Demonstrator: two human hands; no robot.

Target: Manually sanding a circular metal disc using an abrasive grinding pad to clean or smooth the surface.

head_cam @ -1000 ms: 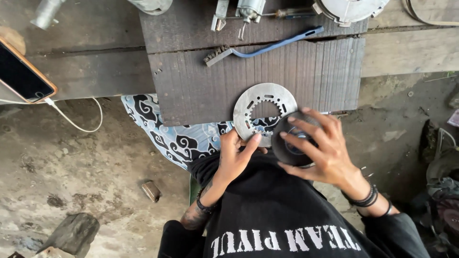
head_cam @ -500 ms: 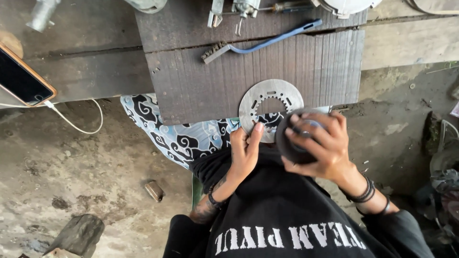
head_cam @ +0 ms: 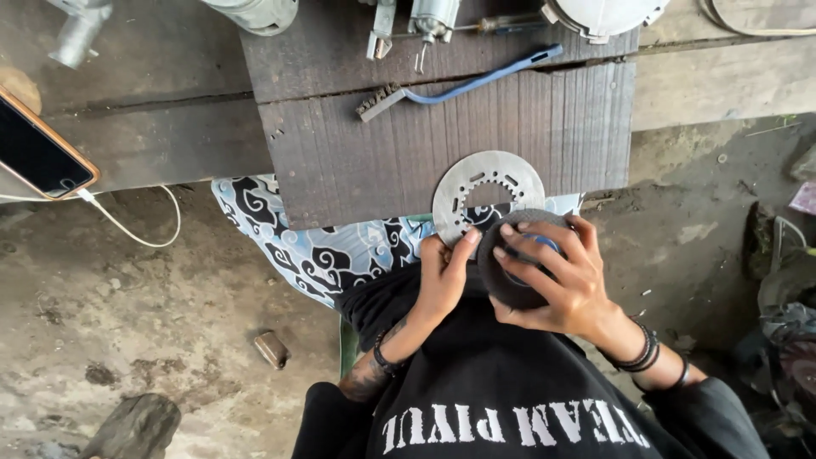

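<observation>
A flat round metal plate (head_cam: 476,185) with a toothed centre hole lies half on the dark wooden board (head_cam: 408,140), half over my lap. My left hand (head_cam: 442,274) pinches its near edge between thumb and fingers. My right hand (head_cam: 557,276) presses a dark round abrasive pad (head_cam: 503,274) with a blue core onto the plate's lower right part, fingers spread across the pad. A black-and-white patterned cloth (head_cam: 297,246) sits under the plate on my lap.
A blue-handled wire brush (head_cam: 459,85) lies on the board beyond the plate. Metal machine parts (head_cam: 425,17) line the far edge. A phone (head_cam: 38,153) with a white cable (head_cam: 136,229) rests at left. Concrete floor with rubble lies below.
Both hands and the plate have shifted slightly in view. My right hand stays on the pad over the plate; the left hand stays at the plate's near edge.
</observation>
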